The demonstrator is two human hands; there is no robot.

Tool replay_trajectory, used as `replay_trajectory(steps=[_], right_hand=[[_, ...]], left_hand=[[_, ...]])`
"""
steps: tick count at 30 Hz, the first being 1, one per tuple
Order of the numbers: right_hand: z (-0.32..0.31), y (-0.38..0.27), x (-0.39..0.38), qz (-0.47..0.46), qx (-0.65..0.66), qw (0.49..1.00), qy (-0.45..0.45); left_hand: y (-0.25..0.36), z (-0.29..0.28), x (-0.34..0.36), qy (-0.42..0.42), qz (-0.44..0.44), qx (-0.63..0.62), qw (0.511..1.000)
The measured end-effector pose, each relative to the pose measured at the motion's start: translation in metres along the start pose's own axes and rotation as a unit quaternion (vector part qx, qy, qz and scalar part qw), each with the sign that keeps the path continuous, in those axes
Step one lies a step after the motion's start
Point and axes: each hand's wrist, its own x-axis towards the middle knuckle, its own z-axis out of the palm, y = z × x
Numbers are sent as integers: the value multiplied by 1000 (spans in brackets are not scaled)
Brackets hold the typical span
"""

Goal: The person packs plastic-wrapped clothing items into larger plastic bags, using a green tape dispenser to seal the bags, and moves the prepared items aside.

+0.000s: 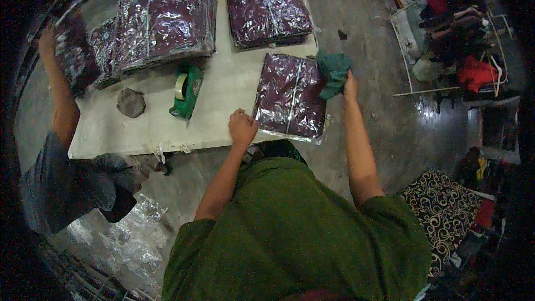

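Holding green cloth [334, 73] | right hand [350, 88] | bagged fabric [291, 97] (maroon) left of grip

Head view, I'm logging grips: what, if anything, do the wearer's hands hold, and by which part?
The right hand holds a green cloth by its right edge; whether the left hand grips anything is unclear.

The long cream-topped table [214, 117] over there bears a tall stack of maroon plastic-wrapped bundles [164, 19], a lower matching stack [267, 17], a flat maroon clear-plastic packet [278, 92], a green tape dispenser [193, 86] and a rounded grey-brown lump [131, 103].
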Motion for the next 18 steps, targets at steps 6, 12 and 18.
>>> replay_trajectory(steps=[6,12,18], right_hand=[[-80,35,23,-53,-105,992,51],[21,-18,-62,-110,-205,967,-104],[51,13,-126,-356,-486,759,-248]], left_hand=[[57,-74,6,-167,-120,-463,862],[109,-191,-40,-36,-60,-700,711],[153,-238,-49,71,21,-657,750]])
